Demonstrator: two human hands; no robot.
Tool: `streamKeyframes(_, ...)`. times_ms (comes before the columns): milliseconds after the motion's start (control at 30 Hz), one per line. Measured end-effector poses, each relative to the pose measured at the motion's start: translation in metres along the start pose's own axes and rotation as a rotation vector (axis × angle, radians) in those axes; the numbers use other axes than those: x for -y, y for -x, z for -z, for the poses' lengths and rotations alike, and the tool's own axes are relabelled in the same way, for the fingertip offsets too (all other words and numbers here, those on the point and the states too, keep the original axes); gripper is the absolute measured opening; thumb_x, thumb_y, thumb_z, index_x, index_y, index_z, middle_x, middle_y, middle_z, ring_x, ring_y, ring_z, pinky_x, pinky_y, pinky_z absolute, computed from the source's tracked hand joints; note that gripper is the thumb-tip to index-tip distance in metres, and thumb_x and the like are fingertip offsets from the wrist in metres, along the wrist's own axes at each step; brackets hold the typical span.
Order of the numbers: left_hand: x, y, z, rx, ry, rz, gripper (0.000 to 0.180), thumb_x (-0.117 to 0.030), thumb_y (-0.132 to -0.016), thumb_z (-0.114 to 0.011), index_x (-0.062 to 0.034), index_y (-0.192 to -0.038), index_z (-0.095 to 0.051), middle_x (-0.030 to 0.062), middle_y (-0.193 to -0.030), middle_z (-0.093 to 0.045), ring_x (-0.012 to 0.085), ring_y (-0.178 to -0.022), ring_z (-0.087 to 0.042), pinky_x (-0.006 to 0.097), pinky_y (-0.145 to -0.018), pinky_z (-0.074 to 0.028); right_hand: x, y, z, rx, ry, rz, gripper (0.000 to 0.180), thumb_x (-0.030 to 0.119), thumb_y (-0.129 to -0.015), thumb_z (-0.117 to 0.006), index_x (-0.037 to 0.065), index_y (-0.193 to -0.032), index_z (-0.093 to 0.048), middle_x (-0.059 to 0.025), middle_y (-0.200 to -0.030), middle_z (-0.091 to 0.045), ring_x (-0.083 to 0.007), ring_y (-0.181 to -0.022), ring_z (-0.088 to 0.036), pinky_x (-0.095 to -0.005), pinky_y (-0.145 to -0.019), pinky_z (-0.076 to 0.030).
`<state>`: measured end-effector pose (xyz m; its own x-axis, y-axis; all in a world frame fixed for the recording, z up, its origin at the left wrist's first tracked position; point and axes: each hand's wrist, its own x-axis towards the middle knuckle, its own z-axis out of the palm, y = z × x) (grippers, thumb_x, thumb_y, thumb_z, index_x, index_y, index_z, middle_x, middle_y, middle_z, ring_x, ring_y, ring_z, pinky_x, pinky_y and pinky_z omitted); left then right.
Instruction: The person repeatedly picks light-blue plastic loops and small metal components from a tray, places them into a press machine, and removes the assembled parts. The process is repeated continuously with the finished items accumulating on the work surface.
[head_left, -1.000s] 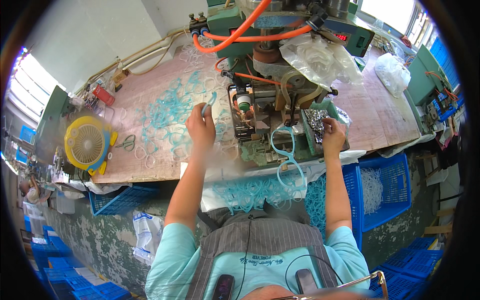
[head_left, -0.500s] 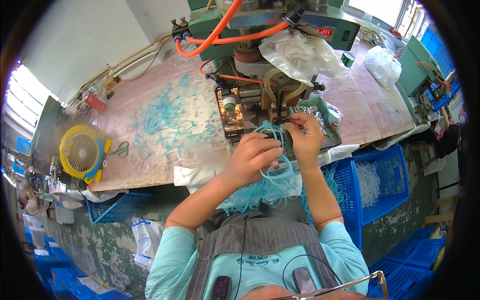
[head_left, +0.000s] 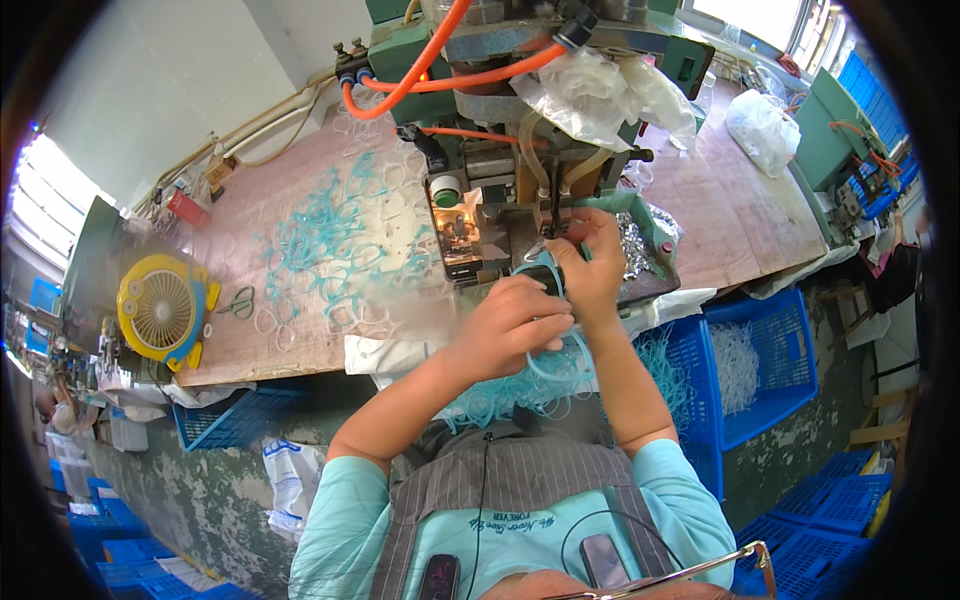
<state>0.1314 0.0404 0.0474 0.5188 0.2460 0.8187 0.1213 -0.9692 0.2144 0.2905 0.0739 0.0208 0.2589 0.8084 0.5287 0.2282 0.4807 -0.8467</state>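
Closest, left hand (head_left: 512, 322) curled shut on a teal loop (head_left: 548, 352), just under the right hand (head_left: 590, 268), also pinching it at the green machine (head_left: 520, 150). Beyond, more teal loops (head_left: 330, 235) strewn over the wooden bench (head_left: 740, 215); yellow fan (head_left: 162, 312) far left.

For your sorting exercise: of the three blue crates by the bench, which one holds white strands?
The blue crate to the person's right, below the bench edge; the one beside it holds teal loops, and the left one's contents cannot be seen.

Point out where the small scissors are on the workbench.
In the head view, the scissors lie on the left part of the wooden workbench, just right of the yellow fan and left of the scattered teal loops.
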Motion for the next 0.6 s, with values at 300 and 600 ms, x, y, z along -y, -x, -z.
streamKeyframes(300, 0.010, 0.006, -0.006, 0.033, 0.058, 0.085, 0.032, -0.015, -0.076, -0.075, -0.0081, -0.105, -0.063, 0.0069, -0.102, -0.066, 0.0255, -0.093, -0.062, 0.046, -0.089, -0.047, -0.109, -0.037, 0.096, -0.032, 0.747, 0.008, 0.022, 0.016, -0.075, -0.073, 0.014, -0.097, -0.067, -0.0032, -0.094, -0.070, -0.0255, -0.094, -0.061, -0.0415, -0.084, -0.042)
streamKeyframes(600, 0.007, 0.005, -0.001, 0.061, -0.009, 0.040, 0.030, -0.016, -0.079, -0.073, -0.0088, -0.107, -0.063, 0.0067, -0.107, -0.066, 0.0259, -0.095, -0.062, 0.047, -0.091, -0.047, -0.112, -0.022, 0.086, 0.029, 0.860, 0.247, 0.006, 0.016, -0.073, -0.072, 0.014, -0.078, -0.068, -0.0002, -0.093, -0.067, -0.0247, -0.097, -0.057, -0.0422, -0.084, -0.038)
